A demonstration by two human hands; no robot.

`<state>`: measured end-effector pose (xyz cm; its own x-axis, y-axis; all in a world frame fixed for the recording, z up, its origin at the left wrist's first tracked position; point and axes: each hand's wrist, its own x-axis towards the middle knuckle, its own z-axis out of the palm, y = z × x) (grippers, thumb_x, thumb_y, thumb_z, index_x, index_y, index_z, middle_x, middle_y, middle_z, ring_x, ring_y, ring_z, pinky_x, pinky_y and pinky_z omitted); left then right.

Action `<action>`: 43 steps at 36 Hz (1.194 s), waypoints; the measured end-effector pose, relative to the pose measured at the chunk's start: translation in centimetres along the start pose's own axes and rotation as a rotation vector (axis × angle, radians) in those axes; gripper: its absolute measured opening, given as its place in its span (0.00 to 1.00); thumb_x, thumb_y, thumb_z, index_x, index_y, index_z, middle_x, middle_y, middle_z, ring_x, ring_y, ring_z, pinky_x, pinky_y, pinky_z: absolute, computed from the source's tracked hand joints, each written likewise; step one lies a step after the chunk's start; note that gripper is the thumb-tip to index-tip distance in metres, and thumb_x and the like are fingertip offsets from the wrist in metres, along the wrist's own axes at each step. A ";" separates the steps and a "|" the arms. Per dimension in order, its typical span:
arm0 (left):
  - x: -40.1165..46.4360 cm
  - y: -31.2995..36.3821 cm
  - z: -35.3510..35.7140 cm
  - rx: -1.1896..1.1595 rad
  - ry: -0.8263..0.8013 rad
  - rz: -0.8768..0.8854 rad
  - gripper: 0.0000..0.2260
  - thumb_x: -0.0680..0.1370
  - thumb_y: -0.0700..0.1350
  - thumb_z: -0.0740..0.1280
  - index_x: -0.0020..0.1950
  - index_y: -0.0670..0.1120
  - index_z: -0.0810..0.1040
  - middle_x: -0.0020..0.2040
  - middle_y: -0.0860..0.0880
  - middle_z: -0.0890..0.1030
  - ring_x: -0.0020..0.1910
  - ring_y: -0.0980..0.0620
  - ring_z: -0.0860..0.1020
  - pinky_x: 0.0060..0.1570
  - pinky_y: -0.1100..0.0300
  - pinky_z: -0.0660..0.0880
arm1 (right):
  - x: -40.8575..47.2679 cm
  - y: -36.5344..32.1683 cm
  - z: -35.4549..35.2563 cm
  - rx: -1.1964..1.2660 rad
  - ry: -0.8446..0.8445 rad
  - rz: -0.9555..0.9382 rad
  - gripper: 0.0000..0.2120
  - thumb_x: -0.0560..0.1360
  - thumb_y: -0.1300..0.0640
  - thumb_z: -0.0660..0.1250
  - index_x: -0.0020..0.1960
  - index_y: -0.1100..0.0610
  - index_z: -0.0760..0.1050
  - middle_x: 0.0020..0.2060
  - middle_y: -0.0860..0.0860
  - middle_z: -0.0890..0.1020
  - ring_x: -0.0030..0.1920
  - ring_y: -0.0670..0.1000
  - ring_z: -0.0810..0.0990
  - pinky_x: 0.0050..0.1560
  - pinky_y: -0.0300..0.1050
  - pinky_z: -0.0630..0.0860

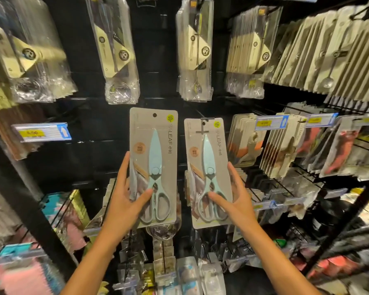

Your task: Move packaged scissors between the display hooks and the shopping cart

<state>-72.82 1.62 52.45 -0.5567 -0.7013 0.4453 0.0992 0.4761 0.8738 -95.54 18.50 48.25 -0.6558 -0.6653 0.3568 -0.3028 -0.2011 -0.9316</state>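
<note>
I hold two packaged scissors up against the black display wall. Each is a grey card with pale blue kitchen scissors under clear plastic. My left hand [126,201] grips the left scissors pack [153,167] by its lower left edge, thumb across the handles; its hang hole is free of any hook. My right hand [234,199] grips the right scissors pack [209,173] by its lower right edge. The top hole of that pack sits at the tip of a display hook [204,121]. The shopping cart is not in view.
Packaged cutlery [194,50] hangs in rows above. More carded goods [285,145] hang on hooks to the right, with price tags [271,122] on the hook ends. Smaller packs crowd the hooks below my hands. A black upright post [30,199] stands at the left.
</note>
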 end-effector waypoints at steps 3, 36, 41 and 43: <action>0.2 0.1 0.7 -0.015 0.019 0.005 0.43 0.77 0.42 0.73 0.79 0.70 0.52 0.77 0.60 0.67 0.73 0.57 0.71 0.70 0.44 0.72 | 0.3 0.7 0.0 -0.009 -0.028 -0.004 0.43 0.73 0.62 0.76 0.79 0.43 0.58 0.63 0.24 0.74 0.63 0.34 0.77 0.54 0.30 0.77; 4.7 1.1 1.2 0.013 0.124 0.111 0.43 0.76 0.38 0.73 0.79 0.69 0.54 0.77 0.56 0.68 0.73 0.56 0.72 0.70 0.45 0.72 | 16.2 8.3 3.6 -0.566 -0.127 0.022 0.48 0.78 0.40 0.66 0.71 0.27 0.25 0.69 0.56 0.76 0.60 0.61 0.81 0.57 0.66 0.79; 5.0 1.0 1.2 -0.013 0.141 0.118 0.43 0.76 0.38 0.72 0.78 0.71 0.55 0.76 0.57 0.69 0.71 0.58 0.73 0.62 0.65 0.76 | 18.8 9.7 3.8 -0.636 -0.165 0.043 0.50 0.79 0.40 0.64 0.68 0.28 0.19 0.65 0.60 0.77 0.55 0.60 0.82 0.56 0.65 0.79; 5.2 1.0 1.2 0.001 0.144 0.127 0.43 0.76 0.38 0.73 0.78 0.71 0.54 0.77 0.58 0.68 0.71 0.59 0.73 0.62 0.66 0.76 | 19.5 10.0 3.8 -0.620 -0.198 0.050 0.50 0.80 0.40 0.64 0.67 0.28 0.18 0.67 0.60 0.75 0.58 0.60 0.81 0.59 0.64 0.78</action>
<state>-76.59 -0.91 55.41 -0.4157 -0.7040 0.5758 0.1606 0.5664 0.8084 -108.74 0.80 45.62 -0.5574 -0.7950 0.2393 -0.6568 0.2460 -0.7128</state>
